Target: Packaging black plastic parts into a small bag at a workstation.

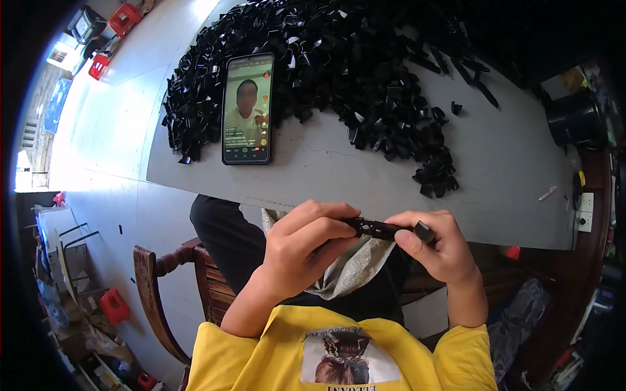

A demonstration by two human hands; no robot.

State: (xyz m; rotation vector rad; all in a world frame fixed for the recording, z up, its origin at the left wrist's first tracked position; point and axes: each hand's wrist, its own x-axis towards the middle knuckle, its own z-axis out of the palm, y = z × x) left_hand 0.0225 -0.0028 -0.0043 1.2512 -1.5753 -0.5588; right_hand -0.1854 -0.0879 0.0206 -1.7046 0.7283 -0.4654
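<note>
Black slotted plastic strip (374,228): held between both hands in front of the body, around the near edge of the grey table (297,179), above a pale woven sack (355,268) draped across the lap. Left hand (305,240): thumb and fingertips pinching the strip's left end, fingers bent and close together. Right hand (445,244): thumb and curled fingers gripping the right end; a black block-shaped end (424,231) sticks out beside the thumb, cannot tell whether joined to the strip.

Beyond the hands, a broad heap of small black plastic pieces (326,68) covers the table's far part; one loose piece (456,108) just off its right side. Smartphone (248,117), screen lit, at the heap's near left edge. Right end of table: white pen-like stick (548,193). Left of the person: carved wooden chair (154,293). Yellow T-shirt (267,352) on the wearer.
</note>
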